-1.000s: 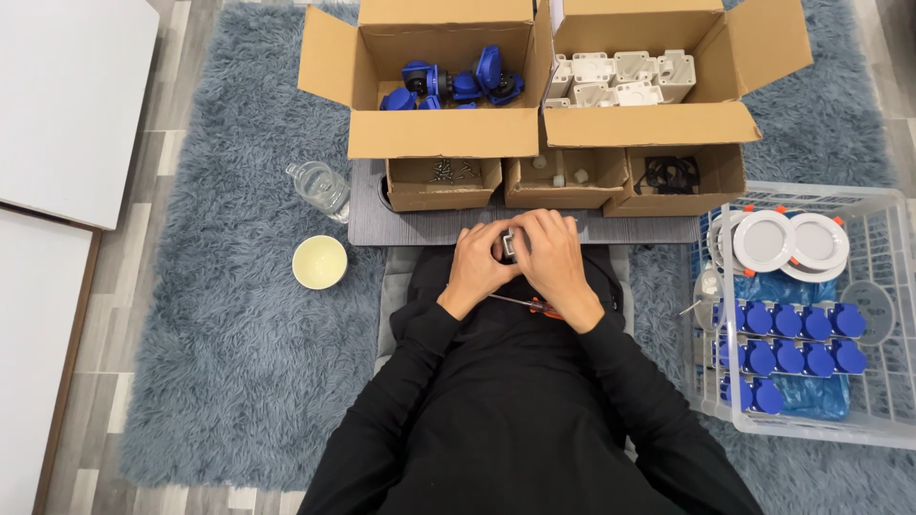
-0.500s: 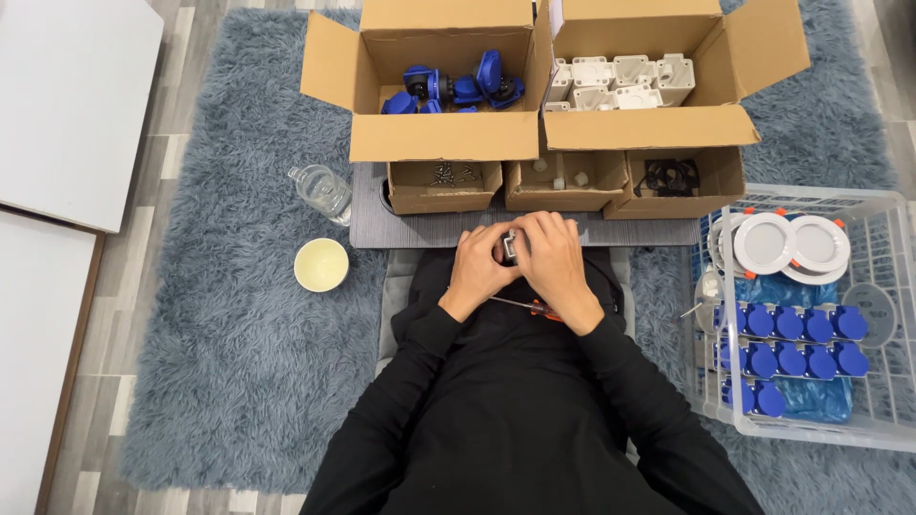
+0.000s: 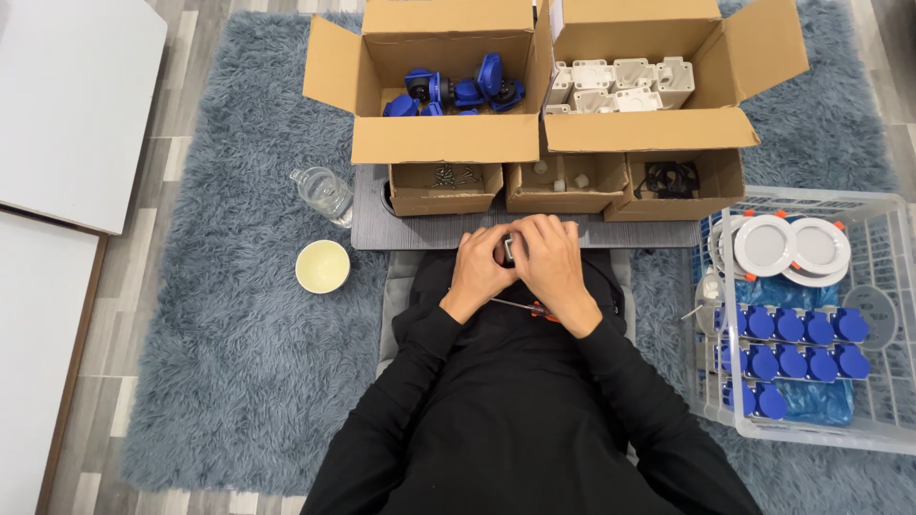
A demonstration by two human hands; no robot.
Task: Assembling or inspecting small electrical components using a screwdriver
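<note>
Both hands [image 3: 523,262] clasp small part [image 3: 509,250]; orientation hidden.

A shaggy grey-blue rug [image 3: 239,362] covered most of the floor [image 3: 143,238], which showed as pale grey wood-look planks along the left edge and at the top right corner. White flat panels [image 3: 67,105] lay on the planks well to the left of the fingers, one above the other with a narrow gap between them. Just beyond the fingers a dark grey ribbed surface [image 3: 420,232] lay across the rug, carrying a row of cardboard boxes [image 3: 448,143]. To the right of the fingers a white wire basket [image 3: 887,429] stood on the rug. The light was even and soft, with only faint shadows.
</note>
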